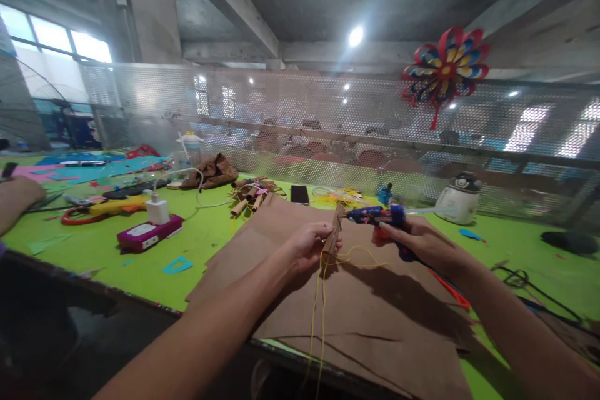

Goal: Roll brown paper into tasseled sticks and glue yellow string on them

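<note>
My left hand is closed on a small brown paper roll, held upright above a sheet of brown paper. Thin yellow string hangs from that hand and trails toward me. My right hand grips a blue glue gun, with its nozzle touching the top of the roll. Both hands are over the brown paper on the green table.
A heap of brown paper rolls and a black phone lie behind the paper. At left are a white charger on a magenta box, a yellow tool and another person's arm. A white pot stands at right; a pinwheel hangs on the mesh wall.
</note>
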### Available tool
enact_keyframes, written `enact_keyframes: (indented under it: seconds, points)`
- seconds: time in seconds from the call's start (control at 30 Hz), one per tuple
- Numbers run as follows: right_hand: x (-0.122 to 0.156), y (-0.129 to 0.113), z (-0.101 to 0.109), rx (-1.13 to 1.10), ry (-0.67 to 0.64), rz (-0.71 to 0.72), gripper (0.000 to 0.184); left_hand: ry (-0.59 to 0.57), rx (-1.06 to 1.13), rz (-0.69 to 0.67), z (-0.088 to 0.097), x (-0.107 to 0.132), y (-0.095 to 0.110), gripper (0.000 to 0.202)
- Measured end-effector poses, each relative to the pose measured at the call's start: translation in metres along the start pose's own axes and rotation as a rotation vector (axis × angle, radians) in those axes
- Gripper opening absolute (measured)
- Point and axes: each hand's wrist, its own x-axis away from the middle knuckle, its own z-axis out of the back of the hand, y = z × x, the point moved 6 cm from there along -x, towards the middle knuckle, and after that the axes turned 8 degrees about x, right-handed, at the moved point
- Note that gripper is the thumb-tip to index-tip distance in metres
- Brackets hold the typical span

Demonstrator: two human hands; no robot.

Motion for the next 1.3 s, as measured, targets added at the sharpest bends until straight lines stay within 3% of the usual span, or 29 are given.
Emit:
enact_keyframes:
  seconds: [0.77,1.3]
  points:
    - [-0.0015,0.0001,-0.0010,0.006,-0.017,0.024,0.046,0.007,-0.014,0.008,-0.0025,0.0019,-0.0002,0.009]
    - [-0.0018,-0.0050,0.0015,0.159,0.011,0.110,0.044,0.033,-0.037,-0.026,0.0004,-0.0015,0.0005,0.006]
